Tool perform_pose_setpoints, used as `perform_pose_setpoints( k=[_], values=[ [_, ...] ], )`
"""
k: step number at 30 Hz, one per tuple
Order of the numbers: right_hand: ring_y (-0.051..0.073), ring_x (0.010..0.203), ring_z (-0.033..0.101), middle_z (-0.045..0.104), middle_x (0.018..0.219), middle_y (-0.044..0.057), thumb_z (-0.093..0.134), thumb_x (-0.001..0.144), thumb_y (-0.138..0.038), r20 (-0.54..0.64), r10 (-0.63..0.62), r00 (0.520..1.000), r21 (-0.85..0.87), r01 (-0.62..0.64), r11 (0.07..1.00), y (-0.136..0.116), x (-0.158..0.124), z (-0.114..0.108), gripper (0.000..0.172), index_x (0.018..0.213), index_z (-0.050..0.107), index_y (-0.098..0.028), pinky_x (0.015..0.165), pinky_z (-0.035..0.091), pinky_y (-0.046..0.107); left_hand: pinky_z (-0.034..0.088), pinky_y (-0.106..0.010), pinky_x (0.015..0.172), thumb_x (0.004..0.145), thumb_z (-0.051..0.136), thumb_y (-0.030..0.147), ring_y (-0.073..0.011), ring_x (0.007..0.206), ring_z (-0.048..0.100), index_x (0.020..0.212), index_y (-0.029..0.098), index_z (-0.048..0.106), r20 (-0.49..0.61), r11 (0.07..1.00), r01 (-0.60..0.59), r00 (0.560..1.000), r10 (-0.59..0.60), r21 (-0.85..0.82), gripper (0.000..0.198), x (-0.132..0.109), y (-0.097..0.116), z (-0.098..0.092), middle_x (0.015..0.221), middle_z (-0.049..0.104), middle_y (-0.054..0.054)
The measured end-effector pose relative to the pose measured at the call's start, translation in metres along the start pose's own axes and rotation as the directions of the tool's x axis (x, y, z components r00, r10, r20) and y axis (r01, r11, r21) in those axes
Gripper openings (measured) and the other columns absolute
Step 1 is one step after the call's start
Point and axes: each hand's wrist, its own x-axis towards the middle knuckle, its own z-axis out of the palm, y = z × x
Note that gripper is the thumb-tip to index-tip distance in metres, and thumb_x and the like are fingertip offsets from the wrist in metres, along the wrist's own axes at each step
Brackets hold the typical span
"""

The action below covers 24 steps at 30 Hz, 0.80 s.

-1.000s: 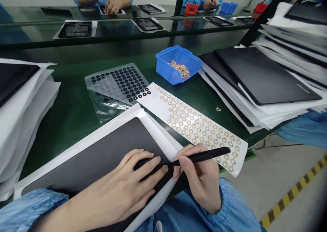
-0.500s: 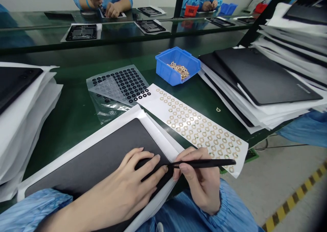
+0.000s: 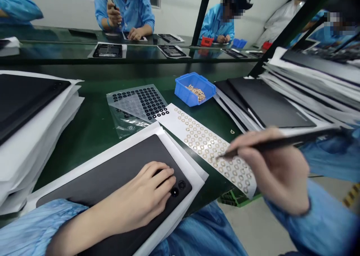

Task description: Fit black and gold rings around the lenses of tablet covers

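My left hand point(image 3: 140, 203) lies on a dark tablet back cover point(image 3: 118, 169), its fingers spread a little beside two round camera rings point(image 3: 178, 188) at the cover's corner. The cover rests on white paper sheets point(image 3: 182, 166). Black tweezers point(image 3: 278, 142) are held in my right hand point(image 3: 270, 169), which is slightly blurred. Their tip is over a white sheet of tan ring stickers point(image 3: 206, 137); whether it touches cannot be made out. A clear sheet of black rings point(image 3: 147, 102) overlaps the far end of that white sheet.
A blue bin point(image 3: 194, 89) holds loose tan rings. Stacks of covers and paper stand at left point(image 3: 33, 109) and right point(image 3: 270, 102). One loose ring point(image 3: 232, 131) lies on the green table. Across a raised shelf point(image 3: 140, 57), co-workers in blue handle similar parts.
My right hand has moved right with the tweezers, away from the cover's corner to the ring sheet. My left fingers have drawn back, so the camera rings show. The view has tilted up.
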Motion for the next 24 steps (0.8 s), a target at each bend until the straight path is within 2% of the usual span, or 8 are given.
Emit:
perform_pose_setpoints(
  k=[4,7,10,14,17,19,21,24],
  values=[
    [0.016,0.058,0.065,0.059,0.072,0.001,0.053,0.086,-0.03,-0.136,-0.097,0.986,-0.131,0.079,0.988,0.042,0.098,0.003,0.012,0.082,0.05,-0.02,0.054,0.05,0.028,0.044,-0.038,0.091,0.092,0.037,0.014,-0.0253,0.108,0.045,0.113,0.011,0.055,0.023,1.0,0.022,0.999,-0.022,-0.018,0.027,-0.001,0.0,-0.002,0.115,0.055,-0.012],
    [0.017,0.063,0.063,0.057,0.069,0.001,0.052,0.082,-0.02,-0.088,-0.065,0.994,-0.224,0.043,0.974,0.084,0.159,0.02,0.008,0.081,0.044,-0.02,0.063,0.05,0.031,0.043,-0.037,0.092,0.09,0.041,0.016,-0.0235,0.107,0.047,0.112,0.015,0.055,0.026,0.999,0.048,0.999,-0.047,-0.026,0.026,-0.001,0.003,-0.004,0.114,0.056,-0.009],
    [0.017,0.064,0.06,0.06,0.067,0.002,0.05,0.078,-0.013,0.053,0.091,0.994,-0.28,-0.073,0.957,0.108,0.19,0.031,0.012,0.076,0.041,-0.021,0.07,0.049,0.033,0.044,-0.034,0.09,0.088,0.044,0.016,-0.0212,0.102,0.05,0.107,0.017,0.056,-0.055,1.0,0.024,0.998,-0.025,-0.017,0.022,-0.001,0.003,-0.004,0.104,0.06,-0.007],
    [0.018,0.068,0.058,0.064,0.077,0.006,0.044,0.083,-0.017,0.128,0.024,0.991,-0.295,0.015,0.955,0.103,0.196,0.037,0.006,0.078,0.041,-0.021,0.072,0.046,0.032,0.044,-0.032,0.082,0.088,0.04,0.013,-0.0197,0.088,0.052,0.086,0.015,0.06,-0.308,0.996,0.048,0.951,-0.022,0.077,0.02,-0.003,-0.024,-0.013,0.079,0.061,-0.006],
    [0.02,0.072,0.059,0.063,0.078,0.007,0.042,0.084,-0.017,0.21,-0.003,0.978,-0.328,0.073,0.942,0.093,0.199,0.044,0.006,0.079,0.041,-0.021,0.071,0.045,0.032,0.044,-0.032,0.078,0.087,0.039,0.02,-0.0188,0.081,0.052,0.074,0.018,0.057,-0.439,0.925,0.378,0.837,-0.327,0.034,0.023,-0.012,-0.071,-0.029,0.075,0.061,-0.005],
    [0.021,0.071,0.06,0.062,0.075,0.007,0.045,0.081,-0.014,0.229,0.024,0.973,-0.338,0.056,0.94,0.092,0.203,0.052,0.009,0.078,0.04,-0.021,0.069,0.045,0.031,0.044,-0.032,0.077,0.085,0.04,0.026,-0.0191,0.079,0.054,0.074,0.019,0.056,-0.482,0.792,0.608,0.68,-0.552,-0.049,0.02,-0.021,-0.105,-0.038,0.078,0.062,-0.004],
    [0.021,0.065,0.061,0.06,0.071,0.006,0.045,0.08,-0.012,0.22,0.05,0.974,-0.34,0.029,0.94,0.093,0.206,0.059,0.011,0.078,0.039,-0.021,0.066,0.046,0.03,0.044,-0.032,0.073,0.083,0.042,0.029,-0.0198,0.075,0.056,0.077,0.018,0.055,-0.5,0.682,0.725,0.557,-0.663,-0.097,0.018,-0.031,-0.135,-0.043,0.078,0.061,-0.005],
    [0.019,0.055,0.06,0.06,0.068,0.006,0.041,0.085,-0.015,0.193,0.078,0.978,-0.326,-0.011,0.945,0.095,0.209,0.066,0.007,0.083,0.037,-0.021,0.057,0.046,0.029,0.043,-0.036,0.074,0.08,0.047,0.039,-0.0244,0.08,0.056,0.079,0.017,0.056,-0.49,0.576,0.808,0.454,-0.744,-0.127,0.024,-0.04,-0.16,-0.041,0.081,0.058,-0.008]
  ],
)
